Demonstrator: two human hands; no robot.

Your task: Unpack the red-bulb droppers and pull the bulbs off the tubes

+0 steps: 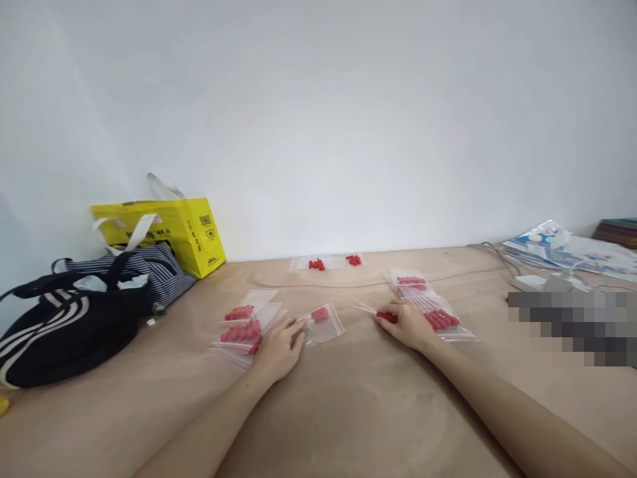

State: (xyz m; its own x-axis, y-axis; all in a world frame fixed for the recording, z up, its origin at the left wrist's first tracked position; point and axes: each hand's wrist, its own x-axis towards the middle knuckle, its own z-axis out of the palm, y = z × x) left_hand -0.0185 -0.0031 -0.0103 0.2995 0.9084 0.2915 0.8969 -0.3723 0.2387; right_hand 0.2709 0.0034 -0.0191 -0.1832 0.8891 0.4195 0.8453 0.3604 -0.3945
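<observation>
My left hand [279, 348] has its fingers closed at the left end of a small clear zip bag [326, 330], which holds a red-handled item with a thin pale shaft. My right hand [409, 323] grips a few thin sticks with red handles [387, 317], their pale ends pointing left. Beside and partly under the right hand are clear zip bags [440, 320] with several red-handled sticks in them. More overlapping zip bags [240, 330] with red-handled sticks lie left of my left hand, which hides part of them. What kind of tool the sticks are is too small to tell.
Against the wall lies a flat clear bag [332, 264] with red-handled sticks. At left stand a yellow bag [202, 232], a striped bag [172, 269] and a black bag [74, 338]. At right are white adapters with cables [552, 282] and printed sheets [572, 249].
</observation>
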